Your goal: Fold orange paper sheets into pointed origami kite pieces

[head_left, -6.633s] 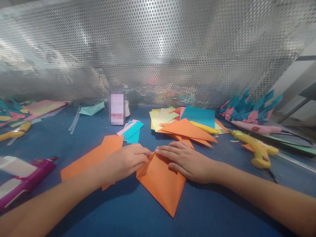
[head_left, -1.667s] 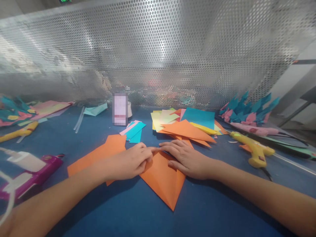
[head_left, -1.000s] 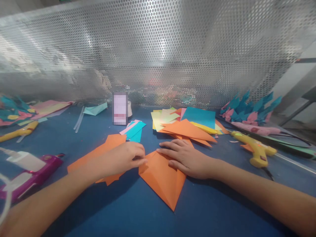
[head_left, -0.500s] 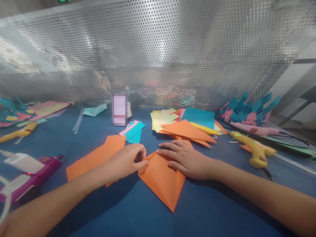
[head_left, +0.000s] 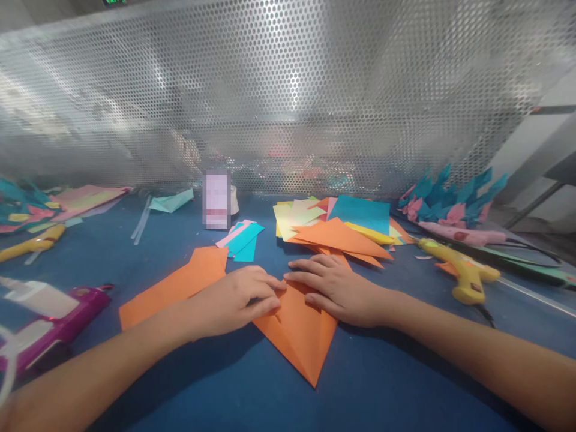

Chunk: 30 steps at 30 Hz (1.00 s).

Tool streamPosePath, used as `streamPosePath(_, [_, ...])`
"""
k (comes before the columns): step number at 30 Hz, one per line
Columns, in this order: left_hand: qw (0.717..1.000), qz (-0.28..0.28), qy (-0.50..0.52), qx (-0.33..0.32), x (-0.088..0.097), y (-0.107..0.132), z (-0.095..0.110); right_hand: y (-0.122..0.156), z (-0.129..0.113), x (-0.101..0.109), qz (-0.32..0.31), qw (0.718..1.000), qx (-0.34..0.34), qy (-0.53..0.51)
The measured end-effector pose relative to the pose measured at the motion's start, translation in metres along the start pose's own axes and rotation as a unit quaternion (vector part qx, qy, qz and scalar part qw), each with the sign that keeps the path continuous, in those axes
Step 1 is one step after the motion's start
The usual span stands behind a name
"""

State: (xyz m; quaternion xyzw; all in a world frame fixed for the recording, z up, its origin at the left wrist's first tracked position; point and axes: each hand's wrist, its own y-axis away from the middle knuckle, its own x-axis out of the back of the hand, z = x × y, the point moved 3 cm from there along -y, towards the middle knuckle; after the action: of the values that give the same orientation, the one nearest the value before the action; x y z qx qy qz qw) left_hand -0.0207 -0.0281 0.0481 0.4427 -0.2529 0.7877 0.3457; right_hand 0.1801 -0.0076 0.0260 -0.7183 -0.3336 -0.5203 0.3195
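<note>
A folded sheet of orange paper lies in front of me, its sharp point toward me and crease lines running down to that point. My left hand is at its upper left edge, thumb and fingers closed on the paper there; that corner is hidden beneath them. Flat across the upper right part of the sheet rests my right hand, fingers spread. To the left, partly under my left wrist, are more orange sheets. Beyond my right hand lie folded orange pieces.
Blue and pink strips and a pixelated upright phone-like object stand farther back. A yellow glue gun lies at right, near blue-pink paper shapes. At left is a purple power strip. A perforated metal panel closes off the back.
My left hand has moved a little right, its fingertips and thumb now farther in over the orange paper's left side. My right hand stays flat in place.
</note>
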Motion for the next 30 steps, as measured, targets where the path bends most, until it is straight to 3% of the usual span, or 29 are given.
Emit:
streamPosePath(8, [0.999, -0.042, 0.005, 0.023, 0.0015, 0.0016, 0.0022, -0.0008, 0.0003, -0.0002, 0.010, 1.000, 0.001, 0.003])
streamPosePath(16, [0.998, -0.037, 0.033, 0.042, -0.0017, 0.0000, -0.0011, 0.0021, 0.0040, -0.0037, 0.030, 1.000, -0.008, 0.003])
streamPosePath(30, [0.998, -0.052, -0.031, 0.034, 0.0002, -0.0029, 0.0022, 0.0005, 0.0027, -0.0051, 0.022, 1.000, -0.017, 0.013])
